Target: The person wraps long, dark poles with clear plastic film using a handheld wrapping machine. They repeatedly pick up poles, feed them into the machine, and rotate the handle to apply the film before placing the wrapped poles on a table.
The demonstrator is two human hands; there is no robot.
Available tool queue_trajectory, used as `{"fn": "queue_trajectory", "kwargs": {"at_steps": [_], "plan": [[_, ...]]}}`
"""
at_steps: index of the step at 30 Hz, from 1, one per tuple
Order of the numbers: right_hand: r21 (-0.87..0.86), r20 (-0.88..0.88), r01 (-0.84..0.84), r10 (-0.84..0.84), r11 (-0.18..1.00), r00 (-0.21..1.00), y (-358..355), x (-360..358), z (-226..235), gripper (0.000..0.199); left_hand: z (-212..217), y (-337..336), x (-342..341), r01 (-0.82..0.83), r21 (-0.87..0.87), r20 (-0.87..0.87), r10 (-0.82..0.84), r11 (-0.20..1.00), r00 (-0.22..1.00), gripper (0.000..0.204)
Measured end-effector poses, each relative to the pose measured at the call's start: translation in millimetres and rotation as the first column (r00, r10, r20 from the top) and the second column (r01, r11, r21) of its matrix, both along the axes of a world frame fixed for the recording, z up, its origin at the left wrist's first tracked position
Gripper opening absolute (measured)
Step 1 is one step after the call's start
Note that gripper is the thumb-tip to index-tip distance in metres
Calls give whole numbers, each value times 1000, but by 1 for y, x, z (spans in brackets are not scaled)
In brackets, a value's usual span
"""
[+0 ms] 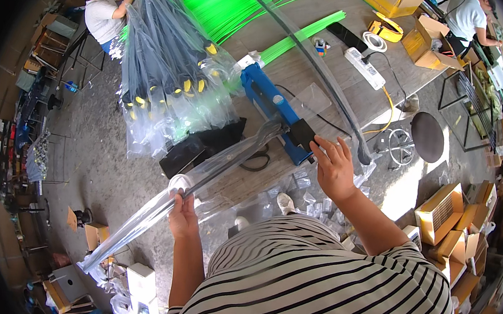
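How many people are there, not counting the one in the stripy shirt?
2. One person is at the upper left, beside the pile of plastic-bagged things. Another person is at the upper right, past the open cardboard box. More could be hidden.

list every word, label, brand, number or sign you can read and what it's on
None can be read clearly enough to quote.
Blue machine: small pale round mark, too small to read.
White power strip: any markings are too small to read.
White box at lower left: any print is too blurred to read.
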State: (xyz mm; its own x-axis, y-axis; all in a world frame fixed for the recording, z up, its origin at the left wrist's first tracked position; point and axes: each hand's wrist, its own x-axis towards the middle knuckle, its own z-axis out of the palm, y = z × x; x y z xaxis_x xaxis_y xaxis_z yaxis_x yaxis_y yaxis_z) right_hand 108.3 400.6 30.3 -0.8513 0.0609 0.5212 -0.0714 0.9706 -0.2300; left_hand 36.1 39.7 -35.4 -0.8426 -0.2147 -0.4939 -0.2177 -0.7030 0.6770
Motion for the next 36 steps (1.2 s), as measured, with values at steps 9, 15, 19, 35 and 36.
{"fn": "queue_trajectory", "kwargs": {"at_steps": [9,15,19,35,36], "plan": [[16,-7,19,-19,1000,1000,1,0,-10,35,1,-2,-3,10,-15,16,-10,1000,1000,30],[17,-22,29,-28,999,999,0,1,-11,35,1,-1,-6,10,4,20,-10,1000,1000,29],[28,-30,47,-46,999,998,-2,3,-12,36,5,3,-6,14,-12,17,-14,1000,1000,25],[2,-105,-273,272,962,957,-105,27,60,45,27,-96,5,202,-102,-139,-215,974,967,22],[47,-89,-302,305,952,948,-117,24,61,46,35,-105,10,235,-132,-166,-256,963,952,23]]}}
